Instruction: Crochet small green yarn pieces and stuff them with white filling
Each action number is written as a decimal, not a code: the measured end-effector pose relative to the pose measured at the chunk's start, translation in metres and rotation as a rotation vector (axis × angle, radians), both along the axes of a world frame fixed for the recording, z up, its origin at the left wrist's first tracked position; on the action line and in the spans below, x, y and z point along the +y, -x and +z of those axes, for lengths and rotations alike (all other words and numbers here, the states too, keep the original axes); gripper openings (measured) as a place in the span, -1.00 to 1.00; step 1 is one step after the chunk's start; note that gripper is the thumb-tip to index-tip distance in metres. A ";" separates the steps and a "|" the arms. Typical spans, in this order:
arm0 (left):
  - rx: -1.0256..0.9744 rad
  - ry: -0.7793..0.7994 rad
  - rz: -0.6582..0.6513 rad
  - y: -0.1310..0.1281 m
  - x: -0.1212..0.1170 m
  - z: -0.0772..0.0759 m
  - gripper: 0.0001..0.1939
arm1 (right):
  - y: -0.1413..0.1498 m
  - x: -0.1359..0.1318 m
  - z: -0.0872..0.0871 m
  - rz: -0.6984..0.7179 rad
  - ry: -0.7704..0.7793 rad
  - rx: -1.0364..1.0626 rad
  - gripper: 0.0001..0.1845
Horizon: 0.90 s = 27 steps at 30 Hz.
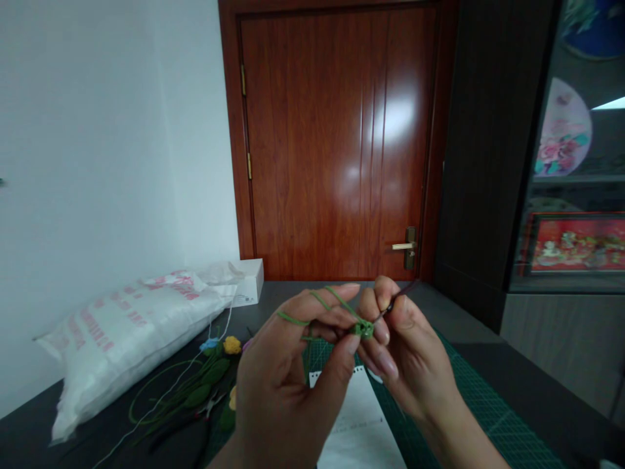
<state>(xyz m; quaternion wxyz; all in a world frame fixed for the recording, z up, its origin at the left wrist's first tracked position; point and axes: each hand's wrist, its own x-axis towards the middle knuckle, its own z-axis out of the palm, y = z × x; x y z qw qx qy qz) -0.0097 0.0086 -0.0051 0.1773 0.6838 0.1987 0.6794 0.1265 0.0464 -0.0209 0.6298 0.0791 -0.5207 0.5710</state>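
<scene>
The left hand (288, 384) is curled, pinching a small green crochet piece (362, 329), with green yarn (293, 319) looped over its fingers. The right hand (410, 345) grips a dark crochet hook (393, 303) at the piece, above the green cutting mat (481, 404) on the desk (454, 312).

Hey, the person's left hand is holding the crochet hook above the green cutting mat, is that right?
Not quite: the head view shows the crochet hook in the right hand, not the left hand, which holds the green yarn. The hook is above the green cutting mat, as you said.
</scene>
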 end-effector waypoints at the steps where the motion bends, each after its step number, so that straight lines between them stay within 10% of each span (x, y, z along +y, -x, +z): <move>1: 0.006 0.002 -0.012 0.000 0.000 0.001 -0.57 | 0.000 0.001 0.000 0.039 0.013 0.000 -0.79; 16: 0.078 -0.144 -0.045 0.000 0.005 0.000 -0.47 | 0.003 0.002 -0.001 0.139 0.083 0.047 -0.77; 27: 0.148 -0.196 0.117 0.003 0.002 -0.002 -0.45 | -0.011 -0.009 0.001 -0.224 -0.180 0.000 -0.84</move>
